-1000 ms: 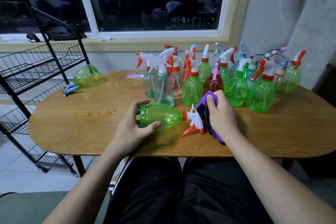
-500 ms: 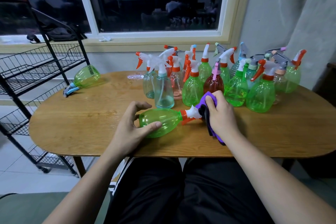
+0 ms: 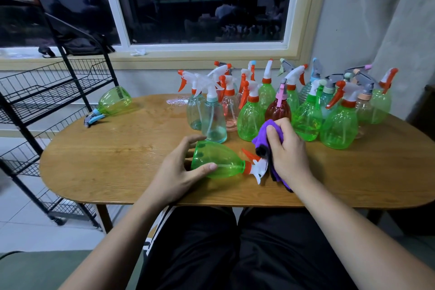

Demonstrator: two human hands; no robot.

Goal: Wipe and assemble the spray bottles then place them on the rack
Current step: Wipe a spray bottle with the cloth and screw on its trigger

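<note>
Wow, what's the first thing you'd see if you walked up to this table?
The crowd of colourful spray bottles standing at the far right of the table. Right in front, the left hand holds a green bottle lying on its side while the right hand holds a purple cloth at its sprayer. A lone green bottle lies near the black wire rack.

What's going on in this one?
A person is wiping a green spray bottle lying on its side on the wooden table. The left hand grips its body; the right hand presses a purple cloth against the spray head. Many bottles stand behind, and another green bottle lies near the wire rack.
</note>
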